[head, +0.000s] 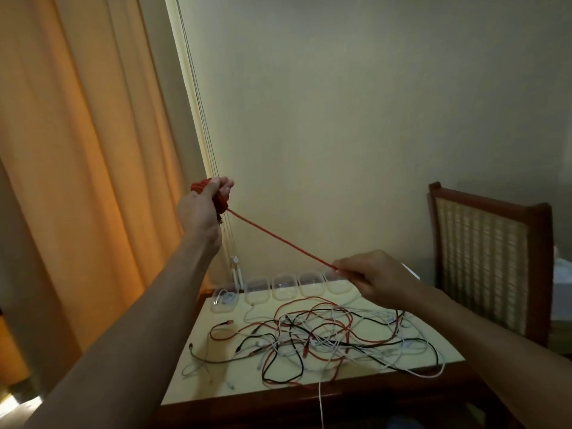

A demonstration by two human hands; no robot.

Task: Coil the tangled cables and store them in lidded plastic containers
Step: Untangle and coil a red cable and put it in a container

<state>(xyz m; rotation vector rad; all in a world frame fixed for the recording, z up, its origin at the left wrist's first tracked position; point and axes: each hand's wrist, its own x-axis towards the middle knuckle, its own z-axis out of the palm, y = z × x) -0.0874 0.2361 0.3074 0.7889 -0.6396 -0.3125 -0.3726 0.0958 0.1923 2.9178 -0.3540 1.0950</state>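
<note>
My left hand (204, 205) is raised in front of the curtain and grips a coil of red cable (220, 202) wound round its fingers. A taut stretch of the same red cable (278, 238) runs down and right to my right hand (376, 278), which pinches it above the table. Below lies a tangle of red, black and white cables (312, 335) spread over the pale tabletop (198, 379). A row of clear plastic containers (283, 287) stands along the table's far edge; the leftmost one (225, 300) holds a coiled white cable.
A wooden chair with a woven back (486, 261) stands at the table's right. An orange curtain (80, 181) hangs at the left, with blind cords (216, 168) beside it. One white cable (321, 407) dangles over the table's front edge.
</note>
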